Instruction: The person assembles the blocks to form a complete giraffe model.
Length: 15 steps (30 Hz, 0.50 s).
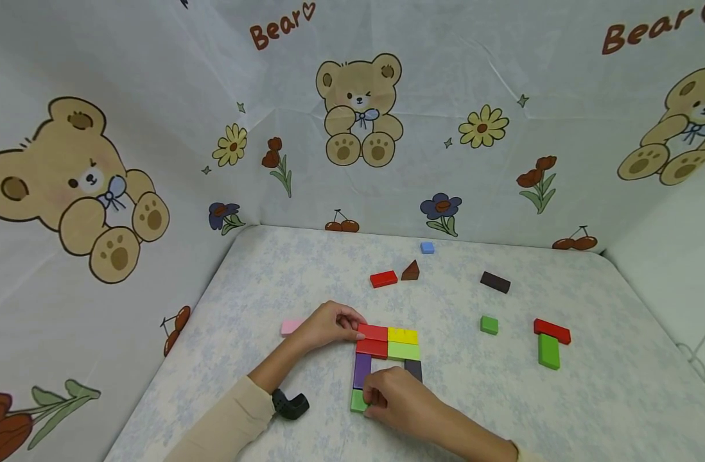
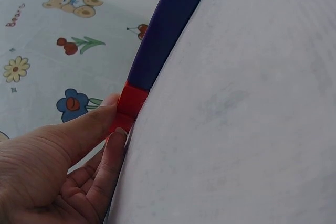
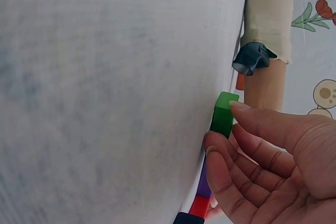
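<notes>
Steadiness matters: the left hand (image 1: 327,326), nearly closed, pinches the red block (image 1: 373,332) beside the yellow block (image 1: 402,336) while the right hand (image 1: 403,399), likewise curled, grips the green block (image 1: 357,401) and should seat it squarely (no shoving) against the purple block (image 1: 362,371).

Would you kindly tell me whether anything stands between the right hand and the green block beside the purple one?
Nothing visible does: the right hand touches the green block directly, at the near end of the purple block.
</notes>
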### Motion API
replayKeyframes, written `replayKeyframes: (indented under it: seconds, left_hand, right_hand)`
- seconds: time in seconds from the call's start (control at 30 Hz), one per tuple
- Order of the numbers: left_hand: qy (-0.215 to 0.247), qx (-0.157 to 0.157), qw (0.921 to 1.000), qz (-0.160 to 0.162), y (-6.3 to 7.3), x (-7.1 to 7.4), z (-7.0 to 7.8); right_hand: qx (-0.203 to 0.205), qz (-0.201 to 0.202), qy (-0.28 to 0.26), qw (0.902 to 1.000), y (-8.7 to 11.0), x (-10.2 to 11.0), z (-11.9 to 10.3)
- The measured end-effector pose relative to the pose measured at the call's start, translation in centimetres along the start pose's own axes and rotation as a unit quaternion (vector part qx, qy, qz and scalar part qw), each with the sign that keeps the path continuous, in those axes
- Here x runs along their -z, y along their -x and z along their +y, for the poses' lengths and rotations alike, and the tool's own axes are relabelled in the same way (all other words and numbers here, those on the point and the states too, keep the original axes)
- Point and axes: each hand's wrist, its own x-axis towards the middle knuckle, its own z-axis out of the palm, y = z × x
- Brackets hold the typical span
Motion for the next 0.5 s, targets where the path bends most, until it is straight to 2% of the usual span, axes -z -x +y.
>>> replayKeyframes:
  seconds: [0.5]
  left_hand:
    - [-0.004, 0.007, 1.0, 0.001, 0.12, 0.02, 0.4]
  right_hand:
    - [0.005, 0.016, -0.009, 0.9998, 0.28, 0.36, -0.21]
